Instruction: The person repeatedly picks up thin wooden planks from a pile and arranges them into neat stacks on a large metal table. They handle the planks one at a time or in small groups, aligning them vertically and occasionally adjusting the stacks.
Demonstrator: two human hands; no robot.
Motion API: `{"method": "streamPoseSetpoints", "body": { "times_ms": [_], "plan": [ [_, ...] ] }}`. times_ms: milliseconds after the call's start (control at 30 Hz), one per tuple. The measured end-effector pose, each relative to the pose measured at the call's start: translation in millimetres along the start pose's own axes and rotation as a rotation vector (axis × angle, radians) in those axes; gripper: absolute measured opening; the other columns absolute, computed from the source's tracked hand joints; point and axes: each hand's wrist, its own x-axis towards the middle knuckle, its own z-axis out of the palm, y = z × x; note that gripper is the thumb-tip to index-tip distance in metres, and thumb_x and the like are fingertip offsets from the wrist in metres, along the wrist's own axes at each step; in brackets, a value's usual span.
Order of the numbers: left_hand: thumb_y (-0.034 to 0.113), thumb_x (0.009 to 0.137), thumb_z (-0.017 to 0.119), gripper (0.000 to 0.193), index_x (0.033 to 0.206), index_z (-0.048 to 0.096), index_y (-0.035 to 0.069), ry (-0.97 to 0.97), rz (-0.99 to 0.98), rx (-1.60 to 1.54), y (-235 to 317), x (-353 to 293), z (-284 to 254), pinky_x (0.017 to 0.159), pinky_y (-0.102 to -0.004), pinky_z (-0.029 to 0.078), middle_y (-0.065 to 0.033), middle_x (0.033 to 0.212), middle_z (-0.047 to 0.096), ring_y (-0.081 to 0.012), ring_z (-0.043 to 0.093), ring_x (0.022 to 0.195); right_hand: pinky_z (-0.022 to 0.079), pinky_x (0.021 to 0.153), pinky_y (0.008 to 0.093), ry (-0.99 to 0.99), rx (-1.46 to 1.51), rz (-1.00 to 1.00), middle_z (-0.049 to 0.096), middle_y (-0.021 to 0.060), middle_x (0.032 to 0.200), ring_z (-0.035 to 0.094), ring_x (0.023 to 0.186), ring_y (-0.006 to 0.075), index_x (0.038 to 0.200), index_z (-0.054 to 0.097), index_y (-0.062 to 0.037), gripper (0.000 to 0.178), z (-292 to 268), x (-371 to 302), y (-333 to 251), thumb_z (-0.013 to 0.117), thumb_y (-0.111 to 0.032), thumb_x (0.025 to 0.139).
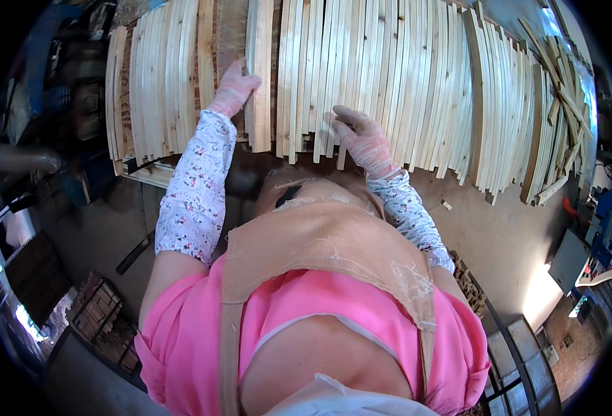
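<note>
A wide row of pale wooden strips [361, 76] lies side by side on a bench, their ends pointing toward me. My left hand [236, 90], in a pinkish work glove, grips the left edge of a wooden strip [252, 121]; the thumb is over its top and the fingertips are partly hidden. Close against that strip on the right is a wider board [263, 41]. My right hand [366, 141], also gloved, hovers at the near ends of the row, thumb and fingers apart, with nothing visible in it.
At the far right, loose sticks [563, 97] lie crosswise over the row. Bare brown bench top [230, 35] shows left of my left hand. A blue machine [601, 215] stands at the right, and a grey pipe [25, 159] at the left. Wood pieces fill a rack [98, 312] at lower left.
</note>
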Motion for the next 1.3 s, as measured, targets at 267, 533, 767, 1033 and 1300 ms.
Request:
{"method": "streamPoseSetpoints", "body": {
  "times_ms": [267,533,767,1033,1300],
  "plan": [
    [0.033,0.087,0.073,0.067,0.143,0.062,-0.003,-0.238,0.117,-0.789,38,-56,-25,0.083,-0.0332,0.062,-0.012,0.112,0.076,-0.0209,0.075,0.092,0.054,0.111,0.0328,-0.133,-0.003,-0.07,0.073,0.0139,0.136,0.07,0.125,0.0218,0.143,0.067,-0.0027,0.041,-16,26,-38,0.072,-0.014,0.103],
    [0.016,0.085,0.074,0.065,0.145,0.057,-0.002,0.157,0.158,-0.139,12,-44,-25,0.103,-0.0373,0.055,-0.0196,0.127,0.07,-0.0291,0.069,0.115,0.057,0.105,0.0351,-0.061,-0.184,-0.205,0.076,0.0144,0.126,0.073,0.117,0.0219,0.137,0.072,-0.0064,0.039,-2,28,-59,0.075,-0.017,0.1],
    [0.034,0.086,0.081,0.083,0.154,0.047,0.0,0.085,0.235,0.239,17,-47,59,0.119,-0.0473,0.043,-0.0271,0.149,0.057,-0.0412,0.056,0.138,0.057,0.1,0.0345,0.301,-0.237,0.05,0.078,0.012,0.12,0.074,0.112,0.0215,0.136,0.071,-0.0035,0.038,-48,-47,-4,0.073,-0.015,0.1],
    [0.051,0.087,0.084,0.091,0.151,0.052,-0.005,0.039,0.121,0.212,22,-12,46,0.117,-0.0454,0.045,-0.0273,0.147,0.06,-0.0427,0.057,0.137,0.054,0.081,0.034,1.06,0.772,0.7,0.074,0.0064,0.114,0.067,0.093,0.0199,0.135,0.067,-0.0078,0.043,-80,-139,162,0.071,-0.037,0.104],
    [0.059,0.087,0.082,0.094,0.149,0.055,-0.005,-0.041,0.118,0.178,12,17,22,0.115,-0.0458,0.046,-0.0282,0.145,0.063,-0.0429,0.06,0.136,0.055,0.102,0.0467,1.23,0.952,0.86,0.062,0.0171,0.144,0.065,0.122,0.0321,0.152,0.053,-0.0024,0.072,-22,-50,50,0.064,-0.054,0.103]
  ]
}}
